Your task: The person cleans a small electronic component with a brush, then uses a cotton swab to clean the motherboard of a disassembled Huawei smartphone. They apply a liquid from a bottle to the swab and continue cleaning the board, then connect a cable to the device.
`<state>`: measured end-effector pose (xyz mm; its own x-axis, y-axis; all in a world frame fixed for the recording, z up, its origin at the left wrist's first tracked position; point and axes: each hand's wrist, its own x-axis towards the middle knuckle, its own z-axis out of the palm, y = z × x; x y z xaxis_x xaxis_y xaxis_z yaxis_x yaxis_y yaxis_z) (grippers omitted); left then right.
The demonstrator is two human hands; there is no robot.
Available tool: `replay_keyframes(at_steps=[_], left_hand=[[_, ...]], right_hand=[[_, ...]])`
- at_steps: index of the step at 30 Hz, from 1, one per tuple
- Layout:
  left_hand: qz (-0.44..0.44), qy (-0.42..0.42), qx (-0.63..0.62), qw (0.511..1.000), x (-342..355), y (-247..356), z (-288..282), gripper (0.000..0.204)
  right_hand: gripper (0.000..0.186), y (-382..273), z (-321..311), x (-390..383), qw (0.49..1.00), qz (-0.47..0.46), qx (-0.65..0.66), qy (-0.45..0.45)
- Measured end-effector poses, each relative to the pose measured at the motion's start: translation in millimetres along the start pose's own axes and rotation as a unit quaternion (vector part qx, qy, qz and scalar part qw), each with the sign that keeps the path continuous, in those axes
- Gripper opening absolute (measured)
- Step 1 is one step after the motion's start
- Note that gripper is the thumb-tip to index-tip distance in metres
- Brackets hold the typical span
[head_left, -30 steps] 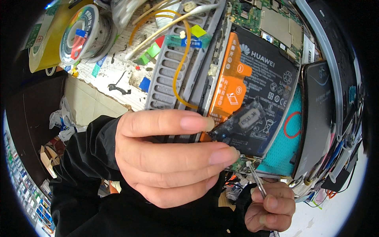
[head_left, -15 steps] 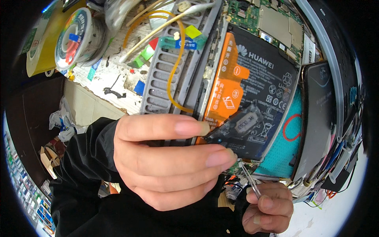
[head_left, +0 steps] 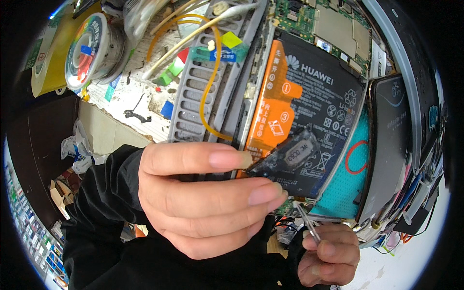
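My left hand (head_left: 208, 208) is curled over the lower left of an opened phone, gripping it. The phone shows a black battery (head_left: 314, 77) with an orange pull tab (head_left: 280, 116) along its left side and a green circuit board (head_left: 295, 14) above. A dark irregular piece with a pale label (head_left: 295, 152) lies on the battery near my fingertips. My right hand (head_left: 328, 251), low on the right, is closed on metal tweezers (head_left: 309, 224), whose tips reach the small board (head_left: 285, 208) at the phone's bottom edge.
A grey slotted holder (head_left: 191, 116) is left of the phone, with a yellow band and cotton swabs (head_left: 183, 43). A solder spool (head_left: 92, 53) sits upper left. At right are a teal mat (head_left: 338, 193) with a red ring, a dark screen panel (head_left: 386, 140) and tangled cables (head_left: 420, 203).
The phone, my left hand and the tweezers have shifted slightly to the left in the view. My grip on each looks the same.
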<state>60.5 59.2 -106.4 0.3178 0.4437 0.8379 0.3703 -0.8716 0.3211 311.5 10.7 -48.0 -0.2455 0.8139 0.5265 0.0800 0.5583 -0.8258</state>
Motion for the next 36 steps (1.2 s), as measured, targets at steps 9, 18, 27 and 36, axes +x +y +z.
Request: replay_keyframes(at_steps=[9, 18, 27, 36], left_hand=[[0.004, -0.007, 0.003, 1.0, 0, -1, -2, 0.012], [-0.008, 0.009, 0.003, 1.0, -2, 2, 2, 0.013], [-0.008, -0.012, 0.003, 1.0, 1, 1, -2, 0.014], [0.004, -0.027, -0.008, 1.0, 2, -1, -5, 0.013]], right_hand=[[0.016, -2, 3, -1, 1.0, 0.006, 0.001, 0.016], [0.018, -2, 7, -3, 1.0, 0.01, -0.005, 0.01], [0.011, -5, -1, -11, 0.996, 0.028, -0.082, -0.032], [0.01, -12, 0, -11, 0.989, 0.065, -0.135, -0.005]])
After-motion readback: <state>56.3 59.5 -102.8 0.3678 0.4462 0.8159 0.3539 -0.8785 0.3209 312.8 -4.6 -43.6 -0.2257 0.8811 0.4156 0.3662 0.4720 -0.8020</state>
